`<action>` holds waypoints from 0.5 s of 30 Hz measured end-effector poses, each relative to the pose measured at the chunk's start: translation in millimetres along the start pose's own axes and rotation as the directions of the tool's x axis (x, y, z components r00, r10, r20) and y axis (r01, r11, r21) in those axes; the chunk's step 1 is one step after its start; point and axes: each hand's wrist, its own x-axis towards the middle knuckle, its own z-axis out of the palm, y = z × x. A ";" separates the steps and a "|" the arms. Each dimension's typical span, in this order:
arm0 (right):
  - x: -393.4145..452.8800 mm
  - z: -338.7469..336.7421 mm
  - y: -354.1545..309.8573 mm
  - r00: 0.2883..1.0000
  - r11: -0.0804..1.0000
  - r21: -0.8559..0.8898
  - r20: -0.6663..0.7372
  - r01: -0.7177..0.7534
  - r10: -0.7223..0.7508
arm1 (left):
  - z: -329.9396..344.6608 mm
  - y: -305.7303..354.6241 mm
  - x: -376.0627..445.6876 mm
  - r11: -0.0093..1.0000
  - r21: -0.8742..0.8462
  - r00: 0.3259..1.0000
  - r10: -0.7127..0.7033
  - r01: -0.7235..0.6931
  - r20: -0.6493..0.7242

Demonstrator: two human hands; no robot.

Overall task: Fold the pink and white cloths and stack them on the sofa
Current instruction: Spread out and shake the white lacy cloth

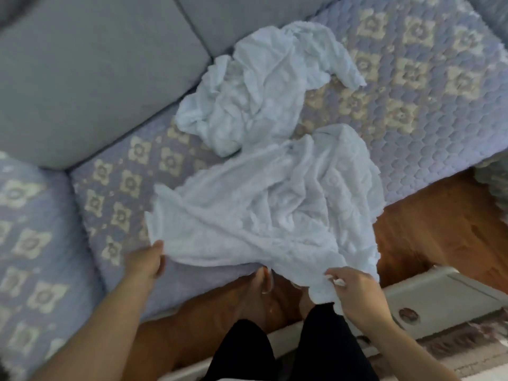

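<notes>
1. The left hand (147,259) grips the near-left edge of a white, crumpled, textured cloth (269,204), thumb on top and fingers curled beneath.
2. The right hand (357,292) pinches the near-right edge of the same cloth, the fabric bunched between its fingers.
3. The cloth is held partly spread between the two hands. Its far portion lies on the sofa seat; its right side hangs past the seat edge, over the floor.
4. A second white cloth, rumpled in a loose heap (264,83), lies farther back on the seat, just beyond the held cloth and near the backrest. Motion blur leaves it unclear whether the two cloths touch.
5. The sofa seat carries a lilac quilted cover with cream flower motifs (426,78). Plain grey back cushions (96,78) stand at far left.
6. A brown wooden floor (428,224) shows at right.
7. A pale, flat-topped piece of furniture (453,295) sits at near right.
8. The person's dark-clad legs (316,350) are at the near edge.
</notes>
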 end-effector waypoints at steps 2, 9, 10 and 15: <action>4.0 -0.6 -7.3 0.996 0.994 -0.105 0.091 0.034 -0.024 | -14.2 -26.3 21.0 0.966 -0.095 0.965 -0.229 0.242 0.128; 22.9 16.6 -16.0 0.994 0.925 -0.375 0.109 0.063 -0.024 | -18.8 -56.6 30.9 0.938 0.347 1.000 0.010 -0.006 -0.008; 23.8 21.8 -18.7 0.993 0.918 -0.390 0.114 0.072 -0.030 | -19.0 -65.0 28.1 0.861 0.502 0.992 0.122 -0.087 -0.037; 19.5 36.7 -35.8 0.988 0.879 -0.477 0.127 -0.012 0.083 | -52.1 -173.4 39.2 0.573 0.805 0.988 0.061 -0.153 0.144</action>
